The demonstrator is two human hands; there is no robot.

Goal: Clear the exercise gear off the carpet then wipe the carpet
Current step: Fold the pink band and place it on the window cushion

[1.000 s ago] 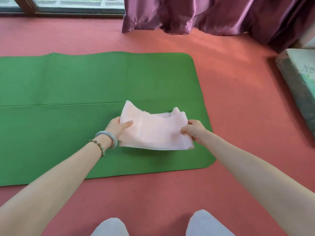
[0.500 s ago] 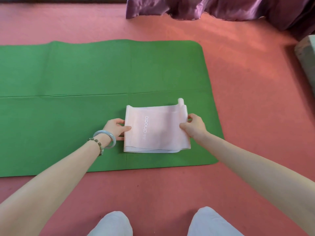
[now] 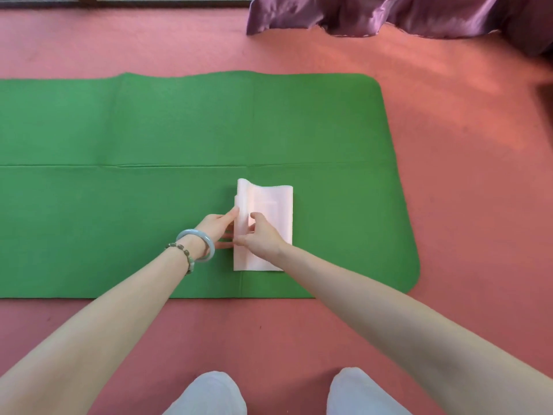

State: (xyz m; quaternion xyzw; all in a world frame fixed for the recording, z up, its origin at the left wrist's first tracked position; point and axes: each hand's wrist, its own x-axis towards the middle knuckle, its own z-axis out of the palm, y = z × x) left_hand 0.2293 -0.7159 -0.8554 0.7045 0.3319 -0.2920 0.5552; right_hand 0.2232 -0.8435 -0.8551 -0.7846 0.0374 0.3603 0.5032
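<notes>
A pale pink elastic band (image 3: 273, 205), folded into a narrow upright rectangle, lies on the right half of the green exercise mat (image 3: 149, 127). My left hand (image 3: 217, 226) is at the band's left edge, with the thumb on top and the fingers beneath it. My right hand (image 3: 263, 238) reaches across the band and pinches the folded-over layer at that same left edge. The band's upper left corner curls up a little. The mat is spread flat over the red carpet (image 3: 463, 190).
A purple curtain (image 3: 389, 13) hangs down to the carpet at the top right. A window frame runs along the top edge. My two knees in white fabric (image 3: 209, 393) show at the bottom. Bare carpet surrounds the mat.
My right hand carried the band's right side over to the left, folding it in half. It is now about half as wide. My left hand stayed at the left edge.
</notes>
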